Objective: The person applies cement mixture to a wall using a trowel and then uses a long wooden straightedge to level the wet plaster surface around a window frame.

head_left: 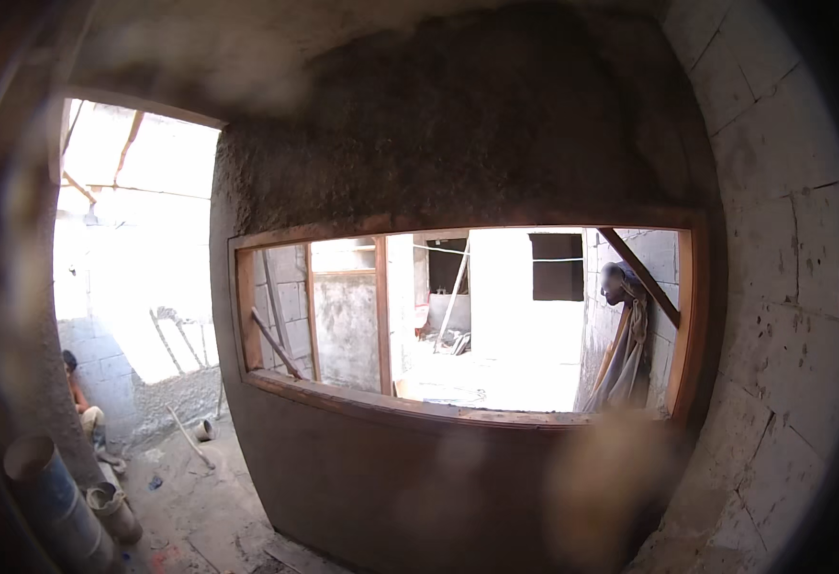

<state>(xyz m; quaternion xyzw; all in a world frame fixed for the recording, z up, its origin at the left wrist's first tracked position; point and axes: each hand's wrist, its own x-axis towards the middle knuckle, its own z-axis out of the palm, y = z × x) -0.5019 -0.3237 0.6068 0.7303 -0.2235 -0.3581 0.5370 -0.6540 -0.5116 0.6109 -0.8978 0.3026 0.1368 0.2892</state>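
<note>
Neither my left hand nor my right hand shows, so nothing held can be seen. Ahead stands a wall (pixel 419 469) with dark, rough plaster above and a smoother dark coat below. Set into it is a long, wooden window frame (pixel 381 316) without glass, crossed by upright posts at its left part. A slanted wooden bar (pixel 641 275) spans the frame's upper right corner. A blurred tan patch (pixel 606 488) covers part of the lower wall; I cannot tell what it is.
A doorway opens at left, where a person (pixel 82 397) sits low by a block wall. Near it stand a blue drum (pixel 55 507) and a bucket (pixel 113 514). Another person (pixel 620 330) is beyond the window's right end. A pale block wall (pixel 773 316) bounds the right.
</note>
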